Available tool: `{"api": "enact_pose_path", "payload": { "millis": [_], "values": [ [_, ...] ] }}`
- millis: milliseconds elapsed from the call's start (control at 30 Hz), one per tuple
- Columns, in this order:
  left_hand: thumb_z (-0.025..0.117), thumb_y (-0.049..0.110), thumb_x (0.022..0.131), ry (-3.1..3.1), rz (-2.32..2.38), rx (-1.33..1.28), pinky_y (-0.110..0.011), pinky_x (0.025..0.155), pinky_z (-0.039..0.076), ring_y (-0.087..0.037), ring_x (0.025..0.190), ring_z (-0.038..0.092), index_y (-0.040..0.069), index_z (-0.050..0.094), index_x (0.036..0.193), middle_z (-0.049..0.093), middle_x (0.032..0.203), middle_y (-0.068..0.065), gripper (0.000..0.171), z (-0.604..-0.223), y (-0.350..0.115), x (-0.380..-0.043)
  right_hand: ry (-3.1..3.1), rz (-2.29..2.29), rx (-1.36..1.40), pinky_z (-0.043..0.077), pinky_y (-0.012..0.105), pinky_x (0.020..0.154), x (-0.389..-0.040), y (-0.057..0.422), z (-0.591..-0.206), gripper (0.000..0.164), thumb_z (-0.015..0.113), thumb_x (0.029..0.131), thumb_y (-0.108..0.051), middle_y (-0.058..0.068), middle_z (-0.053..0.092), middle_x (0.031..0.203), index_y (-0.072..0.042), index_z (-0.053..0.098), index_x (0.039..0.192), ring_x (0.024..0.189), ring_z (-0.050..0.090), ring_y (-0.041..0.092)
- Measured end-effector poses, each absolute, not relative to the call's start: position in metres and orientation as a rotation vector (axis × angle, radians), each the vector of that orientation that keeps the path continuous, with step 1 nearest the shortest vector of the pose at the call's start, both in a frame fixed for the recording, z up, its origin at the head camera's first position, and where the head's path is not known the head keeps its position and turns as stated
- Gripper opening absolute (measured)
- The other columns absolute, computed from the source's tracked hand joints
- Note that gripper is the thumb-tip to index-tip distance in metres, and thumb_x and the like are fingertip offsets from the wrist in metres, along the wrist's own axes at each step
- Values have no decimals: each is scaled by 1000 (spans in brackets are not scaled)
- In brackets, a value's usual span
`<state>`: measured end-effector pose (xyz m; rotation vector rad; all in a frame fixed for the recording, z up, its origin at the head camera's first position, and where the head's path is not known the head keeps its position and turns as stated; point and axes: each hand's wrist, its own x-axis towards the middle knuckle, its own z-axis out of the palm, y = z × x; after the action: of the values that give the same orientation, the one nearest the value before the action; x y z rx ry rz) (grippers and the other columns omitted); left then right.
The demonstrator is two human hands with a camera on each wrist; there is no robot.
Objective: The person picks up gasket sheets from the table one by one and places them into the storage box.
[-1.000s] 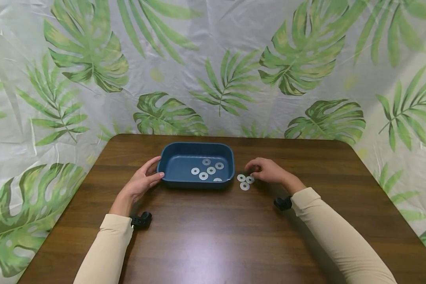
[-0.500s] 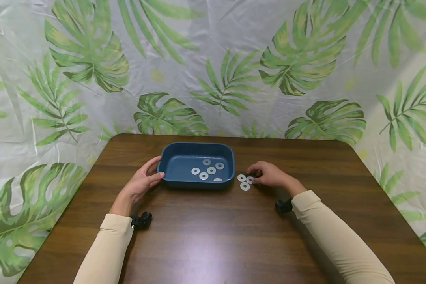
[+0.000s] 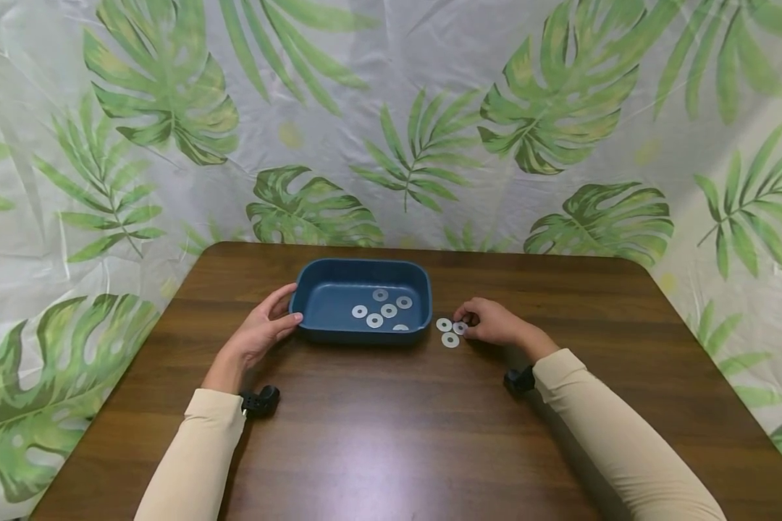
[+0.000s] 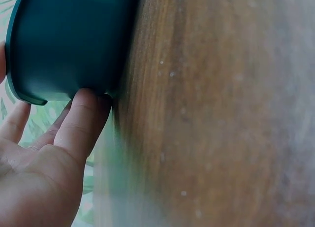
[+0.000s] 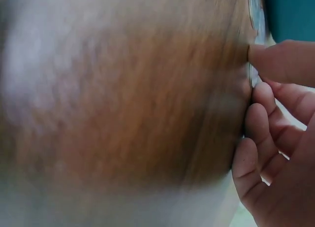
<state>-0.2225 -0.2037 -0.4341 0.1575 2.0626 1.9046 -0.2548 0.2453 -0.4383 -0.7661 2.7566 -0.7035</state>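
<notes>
In the head view my left hand [image 3: 261,331] holds the left end of a blue rectangular tray [image 3: 358,337], its thumb at the front corner and fingers along the side wall. The left wrist view shows fingertips [image 4: 83,101] against the tray's dark outer wall. Several flat metal washers [image 3: 389,310] lie inside, toward the right. Just right of the tray, three more washers [image 3: 450,340] sit clustered on the table. My right hand [image 3: 495,322] pinches the rightmost washer [image 3: 459,328] at its edge, thumb and curled fingertips low at the tabletop. The right wrist view has the thumb [image 5: 280,62] over that washer's edge.
The brown wooden table [image 3: 378,434] reaches back to a leaf-patterned curtain [image 3: 430,108]. Small black cameras ride on both wrists, the left one [image 3: 261,401] and the right one [image 3: 520,379] close above the wood.
My right hand's fingers have drawn in from above the rightmost washer down to its edge. The left hand and tray have stayed put.
</notes>
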Motion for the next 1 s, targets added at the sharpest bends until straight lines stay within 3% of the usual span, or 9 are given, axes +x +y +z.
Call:
{"api": "enact_pose_path", "payload": {
  "millis": [100,200,267,333,500,767,1000],
  "values": [
    [55,13,101,2068,1893,172,-39,115,37,-36,149,27,17,15,160,12,167,-18,72,-432,-204,-223,2761,-669,-762,50,38,84,-256,244,-436,20,72,84,-7,13,63,99,-2,68,103,92,60,24],
    [55,12,101,2064,1895,175,-50,119,29,-36,149,27,16,15,160,11,167,-18,72,-431,-203,-223,2758,-635,-764,51,39,84,-258,243,-433,19,72,84,-8,13,63,97,-1,66,101,90,60,24],
    [55,11,101,2060,1900,175,-48,118,30,-36,149,27,16,15,160,11,167,-19,72,-431,-202,-224,2757,-638,-751,50,40,84,-259,242,-432,19,72,83,-7,13,63,96,-1,65,100,89,60,24],
    [55,11,101,2058,1902,169,-38,115,37,-36,149,27,16,15,160,12,167,-18,72,-431,-202,-224,2765,-643,-739,50,39,82,-259,242,-431,19,72,82,-6,12,63,95,-2,63,99,88,60,23],
    [55,10,100,2057,1896,153,-16,96,47,-35,148,29,16,16,160,12,167,-18,72,-432,-203,-223,2801,-650,-721,47,35,78,-254,243,-435,22,73,82,-7,8,63,92,-6,58,97,83,57,20],
    [54,10,101,2067,1888,164,-39,115,37,-37,148,29,16,15,160,12,166,-20,72,-430,-203,-219,2808,-662,-793,51,39,82,-252,245,-438,34,72,84,-8,12,68,104,-2,62,116,90,62,21],
    [55,12,100,2072,1884,169,-22,101,46,-37,146,32,16,15,160,13,166,-20,72,-431,-205,-221,2732,-671,-824,49,35,82,-256,248,-437,44,69,84,-2,12,67,114,-4,60,127,93,60,19]
  ]
}}
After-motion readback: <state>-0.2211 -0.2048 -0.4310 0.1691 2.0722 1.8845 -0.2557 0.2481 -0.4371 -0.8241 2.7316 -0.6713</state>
